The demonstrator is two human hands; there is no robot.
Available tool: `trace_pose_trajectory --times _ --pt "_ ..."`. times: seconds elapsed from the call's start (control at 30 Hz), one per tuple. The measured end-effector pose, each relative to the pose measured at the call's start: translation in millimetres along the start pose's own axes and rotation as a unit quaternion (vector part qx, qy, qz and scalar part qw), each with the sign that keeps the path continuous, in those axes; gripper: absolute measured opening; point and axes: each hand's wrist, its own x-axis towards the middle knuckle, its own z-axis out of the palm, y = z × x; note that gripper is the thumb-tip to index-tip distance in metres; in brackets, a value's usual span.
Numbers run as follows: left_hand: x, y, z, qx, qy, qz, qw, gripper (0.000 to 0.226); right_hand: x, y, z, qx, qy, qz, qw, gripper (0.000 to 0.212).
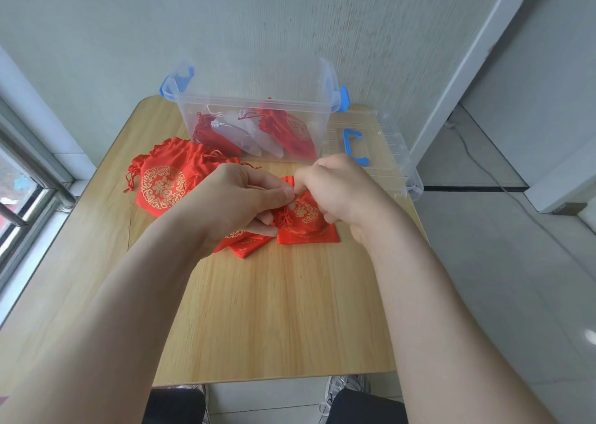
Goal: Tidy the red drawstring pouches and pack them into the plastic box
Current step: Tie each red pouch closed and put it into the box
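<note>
Item: small red gold-printed drawstring pouch (304, 220), on the pale wooden bench (274, 311), before the clear plastic box (251, 101). Fingers of left hand (238, 198) and right hand (342, 188) pinch its neck; I would draw both cords evenly, then flatten.

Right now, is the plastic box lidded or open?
Open: the plastic box stands topless, and its clear lid lies flat on the table beside it.

Left hand (238, 203) and right hand (338, 191) pinching a small red pouch (306, 220), plastic box (258, 101) behind, wooden table (274, 311)
</note>
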Motion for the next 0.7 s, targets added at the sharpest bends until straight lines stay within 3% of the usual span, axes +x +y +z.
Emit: trace_pose_trajectory --times 0.27,0.5,0.7 --pt "2 -3 2 0.064 0.029 -0.009 0.997 0.017 0 0 -8 -0.013 -0.024 -0.050 0.998 0.014" --pt "-7 2 3 0.179 -0.020 0.015 0.983 0.013 -2 2 -4 0.015 -0.044 -0.104 0.994 0.020" --pt "-7 5 6 0.172 -0.031 0.031 0.984 0.015 5 9 -2 0.023 -0.017 -0.086 0.996 0.020"
